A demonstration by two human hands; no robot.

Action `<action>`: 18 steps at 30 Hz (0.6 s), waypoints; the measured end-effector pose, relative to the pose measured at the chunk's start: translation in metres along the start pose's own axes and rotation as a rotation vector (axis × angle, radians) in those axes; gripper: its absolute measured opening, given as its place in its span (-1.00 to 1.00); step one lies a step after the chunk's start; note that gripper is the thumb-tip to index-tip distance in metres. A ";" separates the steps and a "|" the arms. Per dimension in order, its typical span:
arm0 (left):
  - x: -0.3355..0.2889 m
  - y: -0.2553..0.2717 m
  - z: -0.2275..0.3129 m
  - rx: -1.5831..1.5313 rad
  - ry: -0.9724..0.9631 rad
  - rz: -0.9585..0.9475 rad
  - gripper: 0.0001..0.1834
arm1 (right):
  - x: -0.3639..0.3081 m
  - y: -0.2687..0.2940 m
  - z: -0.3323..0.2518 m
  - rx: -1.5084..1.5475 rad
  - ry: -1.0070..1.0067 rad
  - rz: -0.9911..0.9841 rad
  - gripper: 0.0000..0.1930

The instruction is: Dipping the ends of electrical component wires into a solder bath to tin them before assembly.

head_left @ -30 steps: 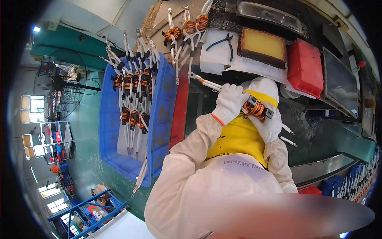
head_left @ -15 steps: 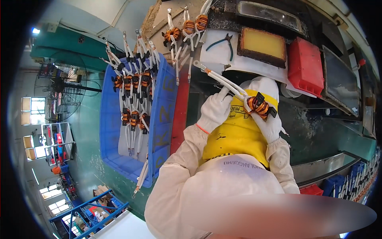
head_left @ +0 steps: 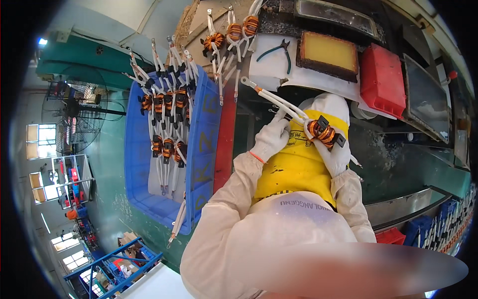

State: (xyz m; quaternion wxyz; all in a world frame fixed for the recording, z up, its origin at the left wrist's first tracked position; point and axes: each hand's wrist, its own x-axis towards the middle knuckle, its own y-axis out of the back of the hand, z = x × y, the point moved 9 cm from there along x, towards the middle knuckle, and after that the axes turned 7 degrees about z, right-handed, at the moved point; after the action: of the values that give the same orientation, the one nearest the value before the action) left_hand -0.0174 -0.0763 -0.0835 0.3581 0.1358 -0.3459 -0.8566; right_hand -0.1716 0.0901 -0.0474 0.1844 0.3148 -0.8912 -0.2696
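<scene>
In my gloved right hand (head_left: 336, 158) is a copper-wound toroidal coil (head_left: 322, 132) with black clips, held over my yellow apron (head_left: 291, 172). The fingers are closed on its underside, partly hidden by the windings. Two white sleeved leads (head_left: 280, 101) run from the coil up and left to a ring lug. My left hand (head_left: 271, 134), also in a white glove, has bent fingers drawn together against the leads. Small metal lugs show just above its fingertips. Exactly what those fingers pinch is partly hidden. A short white lead end sticks out beyond my right hand.
At my left stands a blue crate (head_left: 203, 144) with several similar coils. More coils (head_left: 234, 33) lie on the board at the bench's far left. Pliers (head_left: 284, 54), a tray of yellow material (head_left: 329, 54) and a red bin (head_left: 382, 82) are ahead. A fan (head_left: 74, 107) stands farther left.
My left hand has shifted slightly up and right against the leads, and the lugs by its fingertips show more plainly. The coil stays in my right hand, almost unmoved.
</scene>
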 end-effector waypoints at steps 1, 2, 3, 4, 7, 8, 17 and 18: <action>0.000 0.000 -0.004 -0.067 0.023 0.016 -0.91 | -0.001 -0.001 0.001 0.001 -0.002 -0.001 -0.44; -0.001 -0.002 -0.007 -0.066 0.024 0.015 -0.91 | -0.002 -0.002 0.002 0.003 0.017 0.004 -0.44; 0.000 -0.002 -0.009 -0.104 0.026 0.012 -0.91 | -0.002 -0.002 0.001 0.004 0.036 0.012 -0.44; 0.000 -0.003 -0.010 -0.142 0.028 0.009 -0.92 | -0.001 -0.002 0.002 0.005 0.035 0.013 -0.44; 0.000 -0.005 -0.011 -0.178 0.080 -0.063 -0.89 | 0.000 -0.001 -0.001 0.001 0.063 0.018 -0.44; 0.001 -0.006 -0.014 -0.176 0.078 -0.061 -0.89 | 0.000 -0.001 0.001 -0.004 0.050 0.015 -0.44; -0.002 0.010 -0.006 -0.181 0.099 -0.028 -0.88 | -0.001 0.001 0.000 -0.094 0.108 0.040 -0.43; -0.002 0.018 -0.003 -0.271 0.110 -0.006 -0.87 | -0.002 0.002 0.001 -0.048 0.085 0.051 -0.43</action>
State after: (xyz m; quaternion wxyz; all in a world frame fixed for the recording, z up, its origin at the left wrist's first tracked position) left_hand -0.0048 -0.0853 -0.0736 0.3889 0.1338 -0.2064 -0.8878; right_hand -0.1715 0.0934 -0.0476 0.2364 0.2985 -0.8836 -0.2723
